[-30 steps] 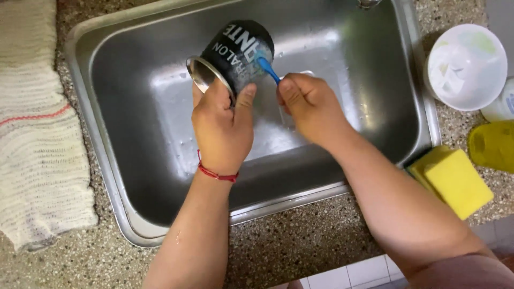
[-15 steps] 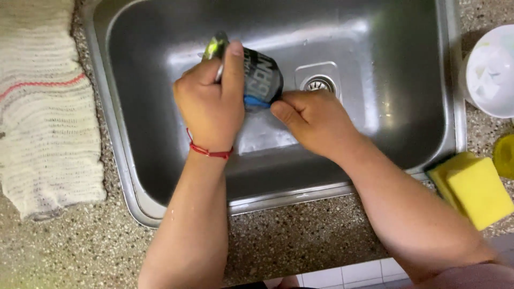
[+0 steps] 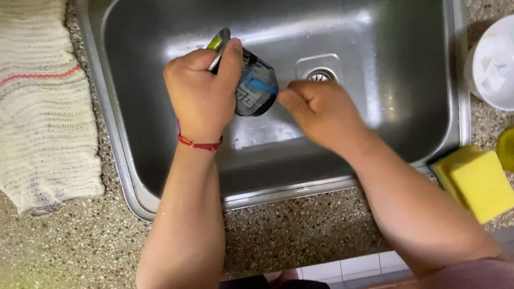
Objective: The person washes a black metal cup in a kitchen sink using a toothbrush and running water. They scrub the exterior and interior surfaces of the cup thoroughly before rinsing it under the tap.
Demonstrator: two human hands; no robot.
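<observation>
Over the steel sink (image 3: pixel 375 48) my left hand (image 3: pixel 201 91) grips a dark metal can (image 3: pixel 256 88) with a printed label, tilted on its side, thumb over its rim. A red string bracelet circles that wrist. My right hand (image 3: pixel 321 115) is closed on a small blue brush (image 3: pixel 262 85), whose tip lies against the can's side. The brush handle is mostly hidden in my fist. The right hand is slightly blurred.
The sink drain (image 3: pixel 319 75) lies just behind my right hand. A folded beige towel (image 3: pixel 45 107) covers the speckled counter (image 3: pixel 289 235) at left. At right sit a yellow sponge (image 3: pixel 476 182) and a white bowl (image 3: pixel 495 61).
The can has been turned in my left hand, its open end now facing away to the upper left. My right hand has shifted with the brush along the can's side.
</observation>
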